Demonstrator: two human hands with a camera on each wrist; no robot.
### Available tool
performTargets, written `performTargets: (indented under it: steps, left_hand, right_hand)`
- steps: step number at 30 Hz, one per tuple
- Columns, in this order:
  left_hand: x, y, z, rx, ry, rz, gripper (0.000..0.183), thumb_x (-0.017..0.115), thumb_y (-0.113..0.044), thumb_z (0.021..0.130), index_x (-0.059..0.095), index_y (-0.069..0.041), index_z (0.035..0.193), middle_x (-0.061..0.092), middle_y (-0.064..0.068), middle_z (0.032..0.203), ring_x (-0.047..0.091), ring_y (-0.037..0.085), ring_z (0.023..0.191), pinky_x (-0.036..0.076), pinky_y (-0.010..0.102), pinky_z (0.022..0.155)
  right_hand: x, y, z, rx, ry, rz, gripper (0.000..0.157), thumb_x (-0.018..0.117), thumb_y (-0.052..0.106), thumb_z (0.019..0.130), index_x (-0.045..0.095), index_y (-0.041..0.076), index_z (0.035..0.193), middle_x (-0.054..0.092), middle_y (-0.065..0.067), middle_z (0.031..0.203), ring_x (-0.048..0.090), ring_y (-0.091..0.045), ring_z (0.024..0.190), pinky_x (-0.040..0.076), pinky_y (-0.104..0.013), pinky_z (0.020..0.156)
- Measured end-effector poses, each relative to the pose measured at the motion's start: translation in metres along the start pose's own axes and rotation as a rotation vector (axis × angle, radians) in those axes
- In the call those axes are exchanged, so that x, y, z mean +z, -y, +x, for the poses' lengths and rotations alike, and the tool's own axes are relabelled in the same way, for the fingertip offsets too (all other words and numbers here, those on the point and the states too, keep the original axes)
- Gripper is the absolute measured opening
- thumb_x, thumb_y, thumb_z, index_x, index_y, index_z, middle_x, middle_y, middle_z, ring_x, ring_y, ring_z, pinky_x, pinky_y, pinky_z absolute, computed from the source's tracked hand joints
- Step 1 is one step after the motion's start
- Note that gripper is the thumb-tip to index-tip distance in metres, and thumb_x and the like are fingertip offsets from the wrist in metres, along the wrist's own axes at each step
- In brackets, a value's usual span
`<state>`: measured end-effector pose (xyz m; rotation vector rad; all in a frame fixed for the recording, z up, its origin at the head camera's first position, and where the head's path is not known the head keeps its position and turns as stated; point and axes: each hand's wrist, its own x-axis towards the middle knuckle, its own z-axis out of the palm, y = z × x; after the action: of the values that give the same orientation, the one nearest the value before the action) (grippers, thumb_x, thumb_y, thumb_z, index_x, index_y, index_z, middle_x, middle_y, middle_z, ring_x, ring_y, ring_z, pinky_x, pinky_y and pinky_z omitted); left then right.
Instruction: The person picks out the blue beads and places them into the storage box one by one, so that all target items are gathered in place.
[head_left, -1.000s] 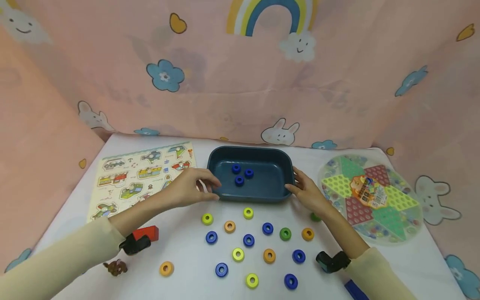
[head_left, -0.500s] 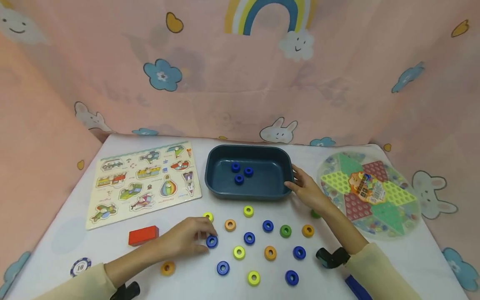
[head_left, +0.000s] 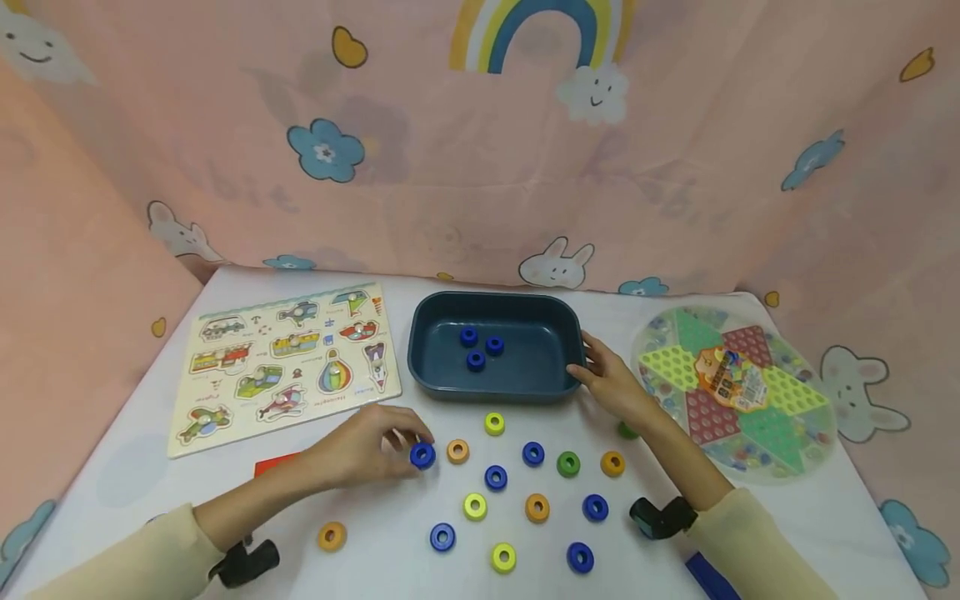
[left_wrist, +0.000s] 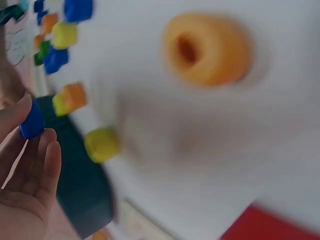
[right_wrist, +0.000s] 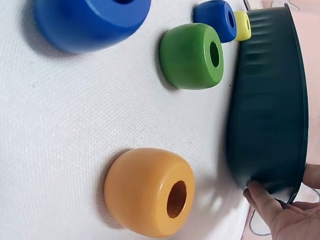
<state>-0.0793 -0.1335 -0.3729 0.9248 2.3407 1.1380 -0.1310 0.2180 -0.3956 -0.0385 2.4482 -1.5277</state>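
Observation:
In the head view my left hand (head_left: 371, 448) pinches a blue ring-shaped bead (head_left: 422, 455) between thumb and fingertips, above the table left of the loose beads. The left wrist view also shows the blue bead (left_wrist: 33, 120) between thumb and fingers. A dark teal rectangular tub (head_left: 495, 392) stands at the back middle with 3 blue beads (head_left: 476, 360) inside. My right hand (head_left: 617, 385) grips the tub's right end, thumb at the front corner and fingers behind. The right wrist view shows the fingers on the tub's wall (right_wrist: 265, 100).
Several blue, yellow, orange and green beads (head_left: 537, 507) lie spread in front of the tub. A picture puzzle board (head_left: 285, 367) lies at the left, a round star-patterned game board (head_left: 738, 392) at the right. A red block (head_left: 273, 463) is partly behind the left forearm.
My left hand has moved from the tub's left side down to the loose beads, taken a blue bead and raised it slightly. The right hand stays on the tub.

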Motion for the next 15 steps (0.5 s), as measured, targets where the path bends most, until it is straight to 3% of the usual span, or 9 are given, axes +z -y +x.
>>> performTargets:
  steps: [5, 8, 12, 15]
  left_hand:
    - [-0.033, -0.016, 0.032, 0.043, -0.073, 0.001, 0.033, 0.080, -0.010, 0.071, 0.068, -0.012, 0.102, 0.064, -0.007, 0.097, 0.060, 0.012, 0.083, 0.051, 0.027, 0.073]
    - [-0.048, -0.022, 0.058, 0.033, -0.098, 0.023, 0.033, 0.080, -0.011, 0.071, 0.069, -0.010, 0.102, 0.064, -0.004, 0.096, 0.061, 0.017, 0.083, 0.051, 0.027, 0.071]
    - [-0.061, -0.024, 0.093, 0.018, -0.102, 0.060, 0.034, 0.080, -0.009, 0.071, 0.068, -0.006, 0.103, 0.065, 0.000, 0.098, 0.060, 0.020, 0.085, 0.051, 0.026, 0.070]
    - [-0.065, -0.020, 0.118, 0.044, -0.093, 0.104, 0.034, 0.080, -0.007, 0.070, 0.068, -0.003, 0.101, 0.065, 0.002, 0.095, 0.061, 0.019, 0.083, 0.050, 0.027, 0.071]
  right_hand:
    - [-0.002, -0.001, 0.001, 0.008, 0.002, 0.003, 0.063, 0.049, 0.009, 0.096, 0.013, 0.003, 0.147, 0.031, -0.026, 0.142, 0.036, -0.040, 0.126, 0.035, -0.047, 0.098]
    - [-0.003, -0.001, 0.000, 0.008, 0.001, 0.004, 0.063, 0.049, 0.009, 0.096, 0.013, 0.003, 0.147, 0.032, -0.026, 0.141, 0.036, -0.040, 0.125, 0.035, -0.047, 0.098]
    - [-0.002, 0.000, 0.000, 0.008, 0.004, 0.015, 0.063, 0.050, 0.009, 0.096, 0.014, 0.003, 0.147, 0.030, -0.026, 0.142, 0.036, -0.040, 0.125, 0.036, -0.048, 0.097]
    - [-0.001, 0.001, 0.000, 0.009, 0.005, 0.017, 0.063, 0.050, 0.009, 0.096, 0.014, 0.004, 0.147, 0.028, -0.025, 0.143, 0.036, -0.040, 0.125, 0.037, -0.048, 0.097]
